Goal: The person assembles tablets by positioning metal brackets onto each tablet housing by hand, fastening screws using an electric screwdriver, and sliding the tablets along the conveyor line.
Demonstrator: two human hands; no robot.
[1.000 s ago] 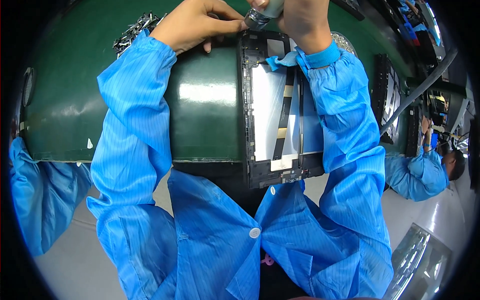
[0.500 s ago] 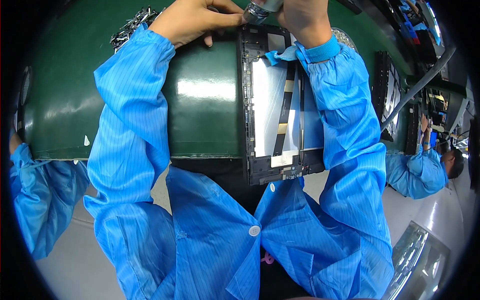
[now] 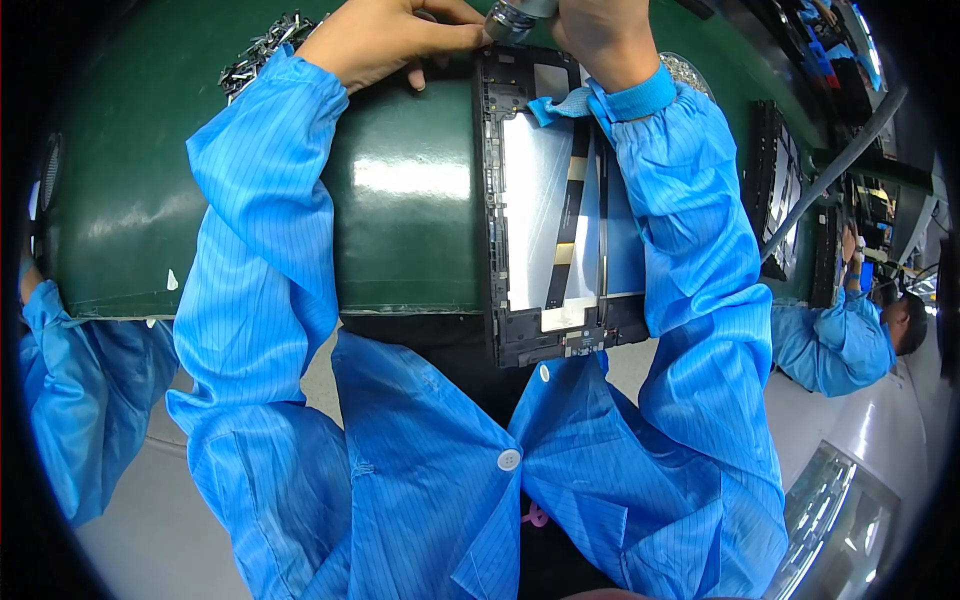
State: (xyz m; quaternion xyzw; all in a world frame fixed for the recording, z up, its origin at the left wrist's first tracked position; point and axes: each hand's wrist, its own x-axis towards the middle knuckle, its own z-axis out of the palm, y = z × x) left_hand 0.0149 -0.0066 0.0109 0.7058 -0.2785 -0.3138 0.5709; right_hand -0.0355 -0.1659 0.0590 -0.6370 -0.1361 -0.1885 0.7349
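Observation:
At the top edge, my right hand (image 3: 605, 35) is wrapped round what looks like an electric screwdriver (image 3: 511, 20). Its silver nose points down at the far left corner of a flat black device frame (image 3: 492, 220). My left hand (image 3: 390, 40) reaches in from the left, thumb and forefinger drawn together beside that nose, the other fingers curled under. Anything pinched there is too small to make out. The frame lies lengthwise toward me, its near end over the table edge, with silver plates and a dark strip (image 3: 567, 225) inside. My right sleeve covers part of its right side.
On the green table (image 3: 405, 240), a heap of small dark and metallic parts (image 3: 265, 55) lies beyond my left sleeve. A dish of small metal pieces (image 3: 688, 75) sits past my right wrist. More black frames (image 3: 775, 185) and a grey cable (image 3: 835, 175) are right. Co-workers sit on both sides.
My right hand and the screwdriver have shifted very slightly left and away from me. My left hand and the black frame look almost the same.

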